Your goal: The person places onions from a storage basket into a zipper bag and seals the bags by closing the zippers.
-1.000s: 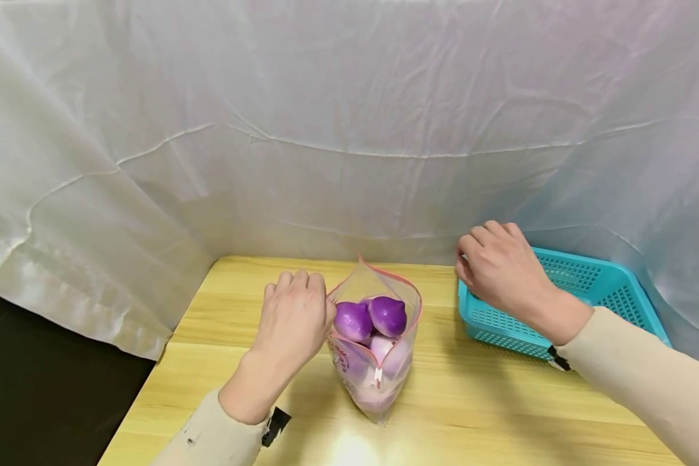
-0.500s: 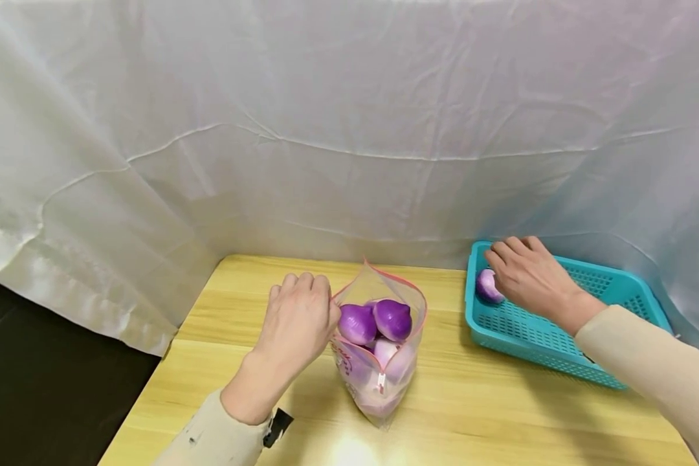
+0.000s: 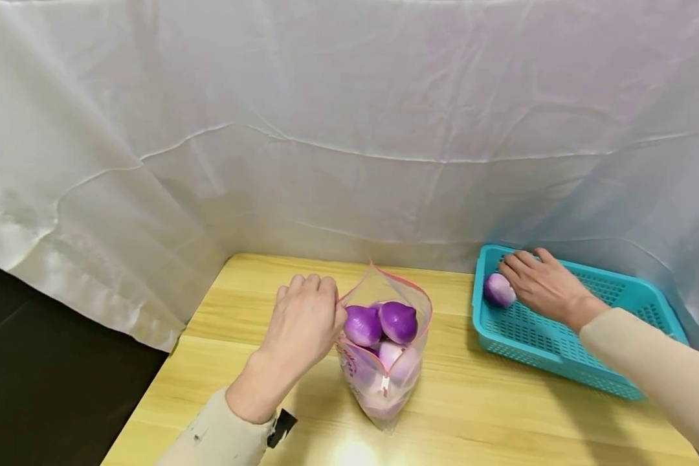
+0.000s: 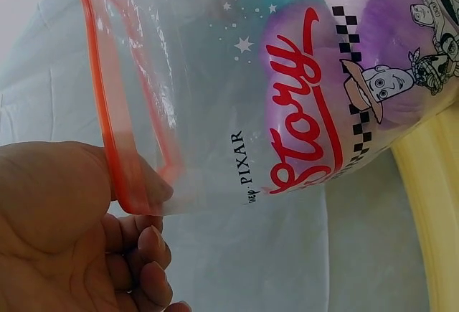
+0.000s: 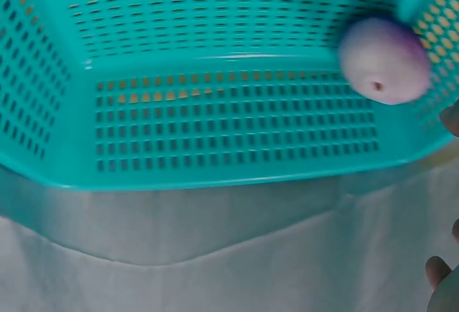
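Observation:
A clear zip bag with a red rim and cartoon print stands on the wooden table, its mouth wide. Several purple onions fill it. My left hand pinches the bag's rim at its left side; the left wrist view shows thumb and fingers of that left hand clamped on the red strip of the bag. My right hand lies inside the teal basket, fingers stretched out beside a pale purple onion in its far left corner. In the right wrist view the onion lies loose on the basket floor, not gripped.
The light wooden table is backed by a white cloth hung close behind the table and round its left side. A dark floor lies beyond the table's left edge. The basket holds only the one onion.
My right hand went from above the basket's near left corner down into the basket, next to the onion. The left hand has kept its pinch on the bag rim.

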